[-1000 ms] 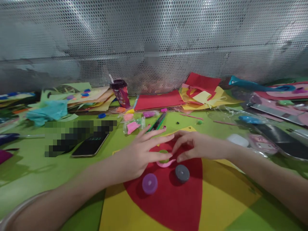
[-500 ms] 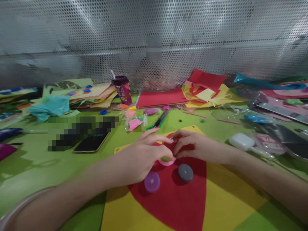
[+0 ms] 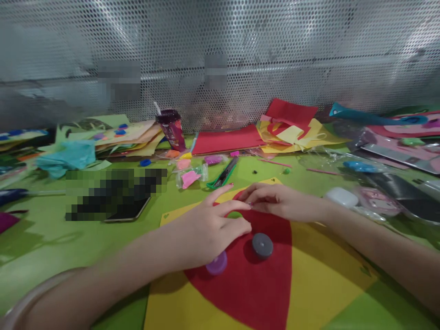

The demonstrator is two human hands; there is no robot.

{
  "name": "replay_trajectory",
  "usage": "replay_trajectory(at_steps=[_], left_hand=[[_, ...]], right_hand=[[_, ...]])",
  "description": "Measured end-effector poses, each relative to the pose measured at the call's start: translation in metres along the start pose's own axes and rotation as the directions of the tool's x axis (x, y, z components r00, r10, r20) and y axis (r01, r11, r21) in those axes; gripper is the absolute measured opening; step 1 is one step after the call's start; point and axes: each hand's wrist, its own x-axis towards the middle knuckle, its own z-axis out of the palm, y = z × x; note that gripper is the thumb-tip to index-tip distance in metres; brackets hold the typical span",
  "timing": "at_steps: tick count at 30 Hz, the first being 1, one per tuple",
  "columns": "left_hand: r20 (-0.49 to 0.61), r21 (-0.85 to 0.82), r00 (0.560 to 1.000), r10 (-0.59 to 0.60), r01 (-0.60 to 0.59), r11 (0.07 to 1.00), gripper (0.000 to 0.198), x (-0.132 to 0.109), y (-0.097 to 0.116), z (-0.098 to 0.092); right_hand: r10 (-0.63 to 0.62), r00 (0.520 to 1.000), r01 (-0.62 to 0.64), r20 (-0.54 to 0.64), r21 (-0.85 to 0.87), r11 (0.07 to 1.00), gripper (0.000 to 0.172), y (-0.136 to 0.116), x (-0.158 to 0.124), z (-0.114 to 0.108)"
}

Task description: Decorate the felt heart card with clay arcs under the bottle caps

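My left hand (image 3: 209, 229) lies on a red felt shape (image 3: 254, 284). Its thumb and fingers curl round a small green piece (image 3: 234, 214). My right hand (image 3: 278, 204) comes in from the right with its fingers pressed together, and their tips meet my left forefinger just above the green piece. What the right fingertips pinch is hidden. A purple round cap (image 3: 217, 265) sits half under my left palm. A grey round cap (image 3: 262, 245) stands on the red felt just below both hands.
The red felt lies on a yellow sheet (image 3: 319, 284) on a green table (image 3: 51, 247). A phone (image 3: 127, 211) lies to the left and green scissors (image 3: 223, 175) behind my hands. A purple cup (image 3: 171, 128), paper stacks (image 3: 227, 140) and a white case (image 3: 341, 197) crowd the back and right.
My left hand has closed further over the pink ring and green piece, hiding the ring and part of the purple cap. My right fingers have drawn together toward it.
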Motion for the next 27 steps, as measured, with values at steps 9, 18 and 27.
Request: replay_trajectory(at_steps=[9,18,27], left_hand=[[-0.039,-0.014,0.998,-0.046,0.045,0.999,0.032,0.0023,0.0021,0.0054],[-0.035,-0.072,0.997,-0.073,0.070,0.995,0.032,0.0049,0.0003,0.0045],[0.018,-0.169,0.993,-0.117,0.118,0.978,0.039,0.0060,-0.0007,-0.0002]], right_hand=[[0.058,0.996,-0.054,-0.065,0.057,0.997,0.024,0.0033,0.0006,0.0029],[0.079,0.993,-0.074,-0.089,0.056,0.996,0.024,0.0070,0.0020,0.0041],[0.096,0.990,-0.089,-0.100,0.074,0.993,0.024,0.0063,0.0029,0.0044]])
